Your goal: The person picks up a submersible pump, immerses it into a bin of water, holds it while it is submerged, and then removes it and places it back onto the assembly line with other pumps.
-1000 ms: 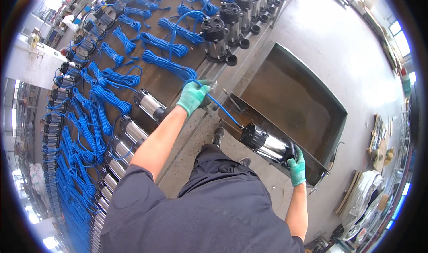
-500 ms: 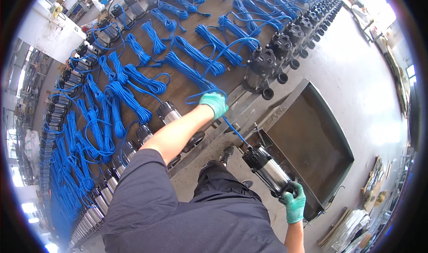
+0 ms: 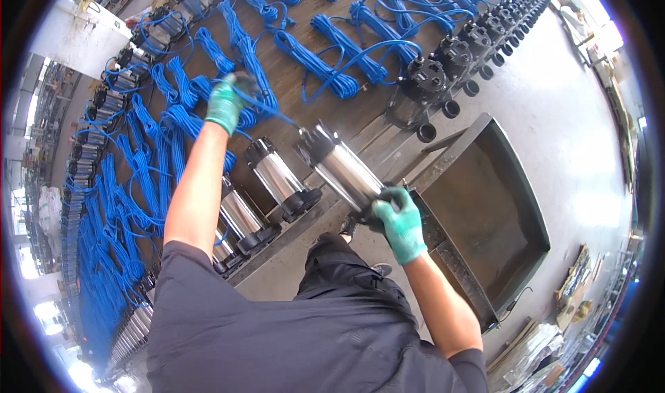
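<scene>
My right hand [image 3: 400, 223], in a green glove, grips the black end of a steel-bodied submersible pump [image 3: 346, 173]. The pump is tilted, its other black end toward the table, and hangs over the table's front edge. From that far end a blue cable [image 3: 276, 113] runs left to my gloved left hand [image 3: 225, 108], which is closed on it, slightly blurred, above the tabletop. A tied blue cable bundle [image 3: 244, 50] lies by the left fingers; I cannot tell how much of it they hold. Just left of the held pump stands another steel pump [image 3: 273, 175].
A long brown table [image 3: 305, 19] bears many blue cable bundles. Black pump units with round outlets [image 3: 426, 81] line its right edge; steel pumps [image 3: 239, 216] line the front left. A metal trough [image 3: 485, 206] stands at the right, beside the grey floor [image 3: 554, 137].
The pump has been lifted up and left, from beside the trough to the table edge. My left hand has moved left with the cable and its bundle.
</scene>
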The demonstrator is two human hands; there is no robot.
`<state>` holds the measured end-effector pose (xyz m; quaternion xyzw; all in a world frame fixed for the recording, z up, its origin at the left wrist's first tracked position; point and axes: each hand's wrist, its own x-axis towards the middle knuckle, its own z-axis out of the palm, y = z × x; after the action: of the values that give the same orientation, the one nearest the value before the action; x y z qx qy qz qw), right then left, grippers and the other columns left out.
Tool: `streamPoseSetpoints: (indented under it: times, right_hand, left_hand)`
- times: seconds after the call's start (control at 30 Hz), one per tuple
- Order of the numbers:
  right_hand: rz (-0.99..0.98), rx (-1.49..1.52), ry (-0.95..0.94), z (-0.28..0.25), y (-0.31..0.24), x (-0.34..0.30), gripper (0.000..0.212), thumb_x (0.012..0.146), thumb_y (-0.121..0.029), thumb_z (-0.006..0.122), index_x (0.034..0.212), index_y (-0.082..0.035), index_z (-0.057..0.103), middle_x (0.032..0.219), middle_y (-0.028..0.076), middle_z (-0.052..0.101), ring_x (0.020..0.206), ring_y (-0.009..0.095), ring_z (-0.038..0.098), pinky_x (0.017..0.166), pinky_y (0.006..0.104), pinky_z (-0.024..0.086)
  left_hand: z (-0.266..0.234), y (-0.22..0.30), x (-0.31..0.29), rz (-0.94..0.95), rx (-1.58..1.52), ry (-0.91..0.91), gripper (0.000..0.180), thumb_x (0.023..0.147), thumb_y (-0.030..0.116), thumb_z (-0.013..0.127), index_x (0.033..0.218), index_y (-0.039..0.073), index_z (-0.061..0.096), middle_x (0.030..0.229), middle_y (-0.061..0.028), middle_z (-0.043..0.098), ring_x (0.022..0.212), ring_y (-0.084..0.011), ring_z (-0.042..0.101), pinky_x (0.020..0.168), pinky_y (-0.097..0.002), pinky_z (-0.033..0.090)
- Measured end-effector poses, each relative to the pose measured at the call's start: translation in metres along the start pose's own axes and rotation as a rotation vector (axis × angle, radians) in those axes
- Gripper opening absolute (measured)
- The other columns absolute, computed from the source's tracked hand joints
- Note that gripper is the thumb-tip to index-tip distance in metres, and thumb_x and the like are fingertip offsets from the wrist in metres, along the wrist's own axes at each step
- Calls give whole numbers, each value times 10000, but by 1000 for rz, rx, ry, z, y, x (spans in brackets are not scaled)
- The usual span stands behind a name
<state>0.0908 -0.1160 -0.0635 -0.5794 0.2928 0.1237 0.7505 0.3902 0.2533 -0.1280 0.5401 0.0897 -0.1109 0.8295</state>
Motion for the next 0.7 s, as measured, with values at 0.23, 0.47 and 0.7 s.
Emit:
streamPoseSetpoints:
  times: [0.23,0.47,0.7]
  right_hand:
    - [48,-179,-129,75,20,86,412,927,-300,725,1194,-17,588,937,52,653,785,113,618,639,284,537]
    - [45,-315,-312,55,22,77,640,1026,-452,578,1497,-46,429,1174,156,667,857,181,669,724,341,569]
    - [166,-101,-85,-55,46,21,470,1073,-343,502,1448,-63,456,1111,178,689,793,224,717,704,350,593]
  left_hand:
    - [23,29,-44,191,381,310,419,1039,439,561,1158,60,693,1068,-94,742,1012,-184,701,786,-317,553]
    - [69,-2,-85,45,1128,-101,424,1037,385,582,1083,-16,712,850,-98,750,761,-165,698,735,-331,551]
    - [248,-66,-58,264,720,-476,536,1041,314,610,1427,-44,510,1422,-153,592,1305,-196,546,1114,-315,409]
